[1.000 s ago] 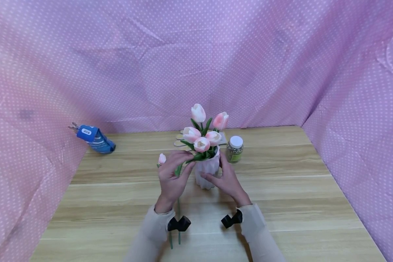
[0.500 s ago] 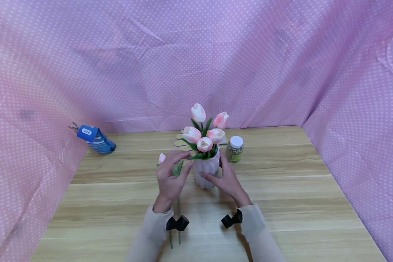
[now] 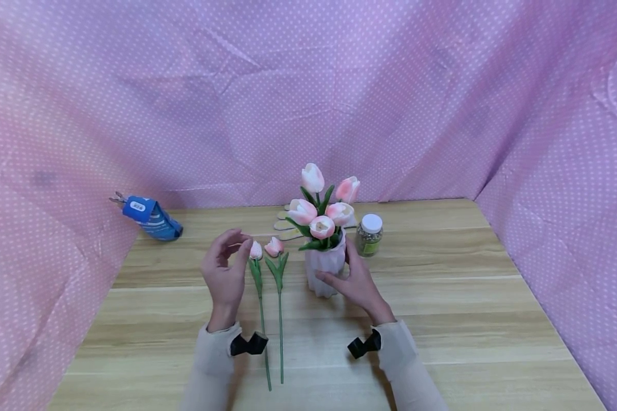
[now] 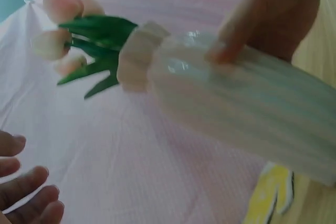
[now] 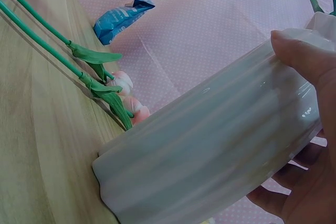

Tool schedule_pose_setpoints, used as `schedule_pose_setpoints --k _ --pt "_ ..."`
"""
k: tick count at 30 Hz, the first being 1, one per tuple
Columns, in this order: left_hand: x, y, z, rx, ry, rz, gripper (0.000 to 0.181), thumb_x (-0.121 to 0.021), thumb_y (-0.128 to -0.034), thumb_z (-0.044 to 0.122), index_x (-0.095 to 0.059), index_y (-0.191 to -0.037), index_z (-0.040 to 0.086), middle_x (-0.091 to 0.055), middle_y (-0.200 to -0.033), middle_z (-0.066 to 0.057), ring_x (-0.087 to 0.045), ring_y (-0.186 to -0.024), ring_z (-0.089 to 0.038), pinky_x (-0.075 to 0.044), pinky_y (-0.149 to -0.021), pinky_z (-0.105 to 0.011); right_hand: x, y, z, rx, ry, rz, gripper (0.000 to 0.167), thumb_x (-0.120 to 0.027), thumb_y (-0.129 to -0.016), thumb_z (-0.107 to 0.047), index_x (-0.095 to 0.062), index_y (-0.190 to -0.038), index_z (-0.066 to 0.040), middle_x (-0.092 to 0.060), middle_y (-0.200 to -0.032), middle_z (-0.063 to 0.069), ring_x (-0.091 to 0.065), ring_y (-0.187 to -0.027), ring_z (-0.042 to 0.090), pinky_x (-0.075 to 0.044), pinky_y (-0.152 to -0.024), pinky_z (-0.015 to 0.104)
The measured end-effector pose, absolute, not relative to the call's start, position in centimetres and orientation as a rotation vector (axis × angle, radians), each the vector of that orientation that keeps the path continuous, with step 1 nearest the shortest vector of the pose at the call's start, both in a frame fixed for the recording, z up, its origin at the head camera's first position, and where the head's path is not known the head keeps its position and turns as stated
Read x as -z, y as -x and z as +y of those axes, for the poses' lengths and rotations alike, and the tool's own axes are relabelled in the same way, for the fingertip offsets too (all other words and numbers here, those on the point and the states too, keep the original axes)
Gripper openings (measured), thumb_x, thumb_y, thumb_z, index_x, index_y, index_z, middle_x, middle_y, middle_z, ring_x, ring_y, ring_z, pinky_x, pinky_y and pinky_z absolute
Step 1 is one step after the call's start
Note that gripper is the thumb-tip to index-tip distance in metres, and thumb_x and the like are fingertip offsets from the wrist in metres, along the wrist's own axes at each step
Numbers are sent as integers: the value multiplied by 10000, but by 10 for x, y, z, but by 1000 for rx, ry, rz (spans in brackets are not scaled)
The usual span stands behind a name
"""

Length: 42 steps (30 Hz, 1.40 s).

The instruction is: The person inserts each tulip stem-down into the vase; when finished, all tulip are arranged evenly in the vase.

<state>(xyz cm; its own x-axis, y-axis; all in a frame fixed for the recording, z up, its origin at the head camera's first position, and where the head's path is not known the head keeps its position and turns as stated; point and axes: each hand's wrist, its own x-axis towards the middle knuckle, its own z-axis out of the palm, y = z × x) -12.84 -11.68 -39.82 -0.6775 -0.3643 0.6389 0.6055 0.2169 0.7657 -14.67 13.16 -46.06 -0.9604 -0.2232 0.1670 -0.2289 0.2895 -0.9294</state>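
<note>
Right hand (image 3: 359,285) gripping fluted vase (image 3: 323,270), left hand (image 3: 226,277) loose

I see the fluted vase upright on the worktop (image 3: 457,319), five pink-and-white tulips (image 3: 322,227) in it, right hand wrapped round its side. Left hand is raised, fingers relaxed and slightly curved, near the heads of two loose tulips (image 3: 274,246) lying side by side. White-lidded jar (image 3: 369,235) sits just right of the vase, blue pouch (image 3: 154,219) at far left.

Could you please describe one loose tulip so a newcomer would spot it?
On the wooden table, find the pale vase the right hand holds. Left of it lie two loose tulips; choose the tulip nearer the vase, whose bloom is farther from the left hand.
</note>
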Motion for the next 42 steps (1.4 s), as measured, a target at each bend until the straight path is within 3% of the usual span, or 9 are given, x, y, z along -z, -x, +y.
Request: schedule_pose_setpoints --k 6,10,14,20,24,29,35,42 --pt "415 128 -136 1638 -53 -1880 274 -723 -880 -16 -645 -1127 -105 -710 -898 27 -648 -803 35 -551 -675 -100 462 147 132 -1833 -413 -2527 922 -816 -836 -336 -257 -1563 -243 -444 -1553 51 -468 -1411 305 -422 -1152 573" --pt "428 128 -145 1677 -192 -2024 295 -725 -879 -10 -640 -1155 -69 -698 -944 -148 -640 -753 16 -562 -598 -120 461 146 132 -1844 -399 -2534 930 -815 -834 -352 -249 -1566 -257 -438 -1557 42 -464 -1415 303 -422 -1152 574" --pt "440 127 -152 1716 -305 -2171 336 -715 -883 0 -619 -1202 -40 -684 -1033 -248 -634 -725 13 -598 -593 -186 461 146 132 -1850 -401 -2529 924 -815 -834 -349 -254 -1562 -259 -450 -1545 42 -474 -1405 303 -430 -1145 573" --pt "458 121 -160 1721 -427 -2389 423 -711 -904 73 -568 -1293 -7 -667 -1138 -252 -631 -723 27 -621 -616 -245 461 146 131 -1851 -413 -2527 922 -813 -836 -347 -252 -1563 -269 -455 -1544 40 -474 -1406 297 -431 -1144 570" --pt "469 115 -162 1691 -468 -2511 469 -716 -904 99 -542 -1323 -18 -660 -1128 -246 -650 -700 -36 -605 -569 -244 462 147 132 -1844 -426 -2521 916 -811 -839 -334 -253 -1563 -268 -458 -1541 47 -476 -1403 299 -432 -1142 572" --pt "478 107 -161 1652 -503 -2616 487 -727 -887 106 -542 -1314 -39 -687 -1035 -231 -648 -591 -130 -555 -482 -244 463 149 132 -1839 -439 -2515 903 -810 -841 -331 -264 -1558 -266 -467 -1532 48 -482 -1397 299 -432 -1141 571" --pt "483 97 -158 1678 -546 -2706 546 -727 -887 130 -500 -1360 -20 -702 -929 -174 -614 -499 -139 -561 -443 -301 462 150 132 -1851 -446 -2512 888 -809 -843 -328 -275 -1551 -273 -474 -1527 39 -485 -1394 292 -435 -1139 571" --pt "489 87 -153 1728 -517 -2768 572 -728 -897 155 -480 -1385 -12 -680 -760 -102 -620 -507 -148 -572 -444 -311 462 148 132 -1855 -419 -2526 900 -813 -835 -346 -274 -1552 -262 -468 -1533 50 -480 -1400 306 -435 -1139 573"
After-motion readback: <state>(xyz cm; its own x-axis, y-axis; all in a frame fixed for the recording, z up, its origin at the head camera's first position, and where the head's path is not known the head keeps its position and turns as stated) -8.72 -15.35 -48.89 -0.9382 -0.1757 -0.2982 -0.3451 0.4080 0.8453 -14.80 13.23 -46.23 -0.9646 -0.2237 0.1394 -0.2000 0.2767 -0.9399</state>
